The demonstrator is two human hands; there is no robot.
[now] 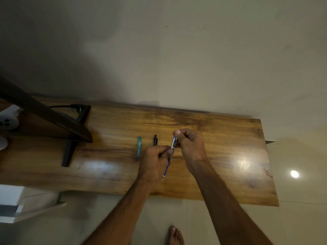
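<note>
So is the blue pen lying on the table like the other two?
No, held up and tilted. The left hand and right hand both grip the pen, its tip toward the person.

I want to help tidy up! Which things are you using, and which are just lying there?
In use:
- blue pen, gripped by the left hand and pinched by the right hand

Just lying about:
- teal pen, untouched on the wooden table
- black pen, beside it
- black plug, back left
</note>
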